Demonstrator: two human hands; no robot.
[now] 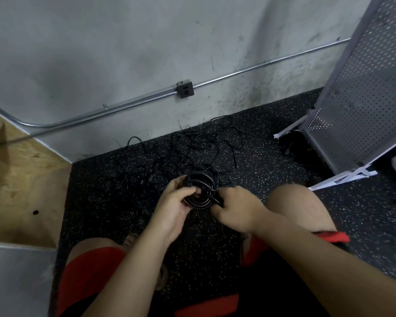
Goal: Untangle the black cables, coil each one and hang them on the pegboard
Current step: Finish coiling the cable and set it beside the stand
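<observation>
A coiled black cable (198, 179) is held above the speckled floor between both hands. My left hand (176, 204) grips the coil's left side, fingers curled through the loops. My right hand (236, 210) pinches the coil's right side where a strand wraps across it. Behind the coil a tangle of thin black cables (188, 145) lies spread on the floor up to the wall. A perforated metal pegboard (361, 88) stands tilted on white feet at the right.
A grey concrete wall with a metal conduit (124, 104) and an outlet box (185, 89) runs behind. A wooden board (16, 179) sits at left. Dark items (293, 147) lie at the pegboard's base. My bare knees flank the hands.
</observation>
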